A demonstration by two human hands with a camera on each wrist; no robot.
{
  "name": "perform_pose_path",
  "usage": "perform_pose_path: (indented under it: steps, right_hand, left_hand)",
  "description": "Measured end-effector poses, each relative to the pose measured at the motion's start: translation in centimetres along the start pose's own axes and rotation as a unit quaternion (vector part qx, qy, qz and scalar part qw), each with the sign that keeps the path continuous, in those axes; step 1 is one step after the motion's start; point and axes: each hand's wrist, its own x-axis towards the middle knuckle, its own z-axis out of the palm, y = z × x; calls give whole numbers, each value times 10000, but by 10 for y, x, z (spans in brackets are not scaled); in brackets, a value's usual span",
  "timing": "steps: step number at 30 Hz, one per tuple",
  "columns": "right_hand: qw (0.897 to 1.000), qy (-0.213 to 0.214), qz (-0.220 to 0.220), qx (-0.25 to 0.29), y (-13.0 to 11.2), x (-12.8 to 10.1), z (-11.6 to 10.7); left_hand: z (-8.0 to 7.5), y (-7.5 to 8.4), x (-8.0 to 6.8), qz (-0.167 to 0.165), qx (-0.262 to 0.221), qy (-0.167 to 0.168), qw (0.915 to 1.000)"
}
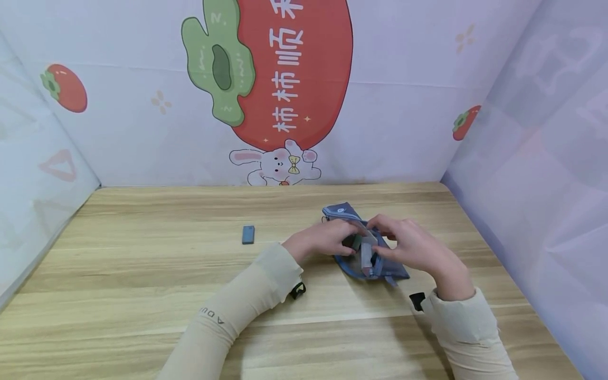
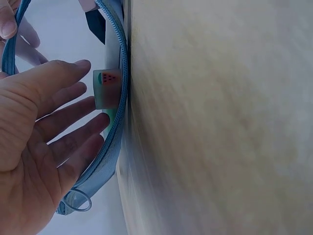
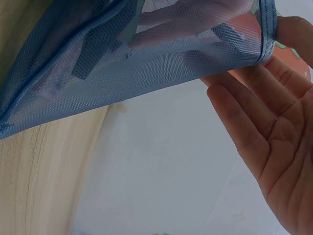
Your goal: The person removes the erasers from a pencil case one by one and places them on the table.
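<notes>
A blue mesh zip pouch (image 1: 350, 214) lies on the wooden table (image 1: 142, 264), right of centre, with both hands at its open mouth. My left hand (image 1: 328, 240) reaches in from the left. In the left wrist view its fingers (image 2: 73, 122) are nearly straight and touch the zipper rim (image 2: 115, 147) and a small pale card with a watermelon print (image 2: 106, 88). My right hand (image 1: 410, 245) pinches the pouch rim (image 3: 261, 44) between thumb and fingers (image 3: 234, 107), lifting the mesh (image 3: 146, 63) off the table. Blurred shapes show through the mesh.
A small blue-grey block (image 1: 248, 234) lies alone on the table, left of the hands. Printed cloth walls (image 1: 294, 79) close in the back and both sides. Bare wood stretches left and toward the near edge.
</notes>
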Motion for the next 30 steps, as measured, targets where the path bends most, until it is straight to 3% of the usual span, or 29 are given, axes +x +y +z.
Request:
perform_pose_path:
  steps: [7, 30]
  right_hand:
    - [10000, -11, -22, 95, 1, -1, 1]
    - [9999, -50, 63, 83, -1, -1, 0]
  left_hand:
    - [1, 0, -2, -107, -169, -22, 9998]
    - [0, -1, -3, -38, -67, -51, 10000]
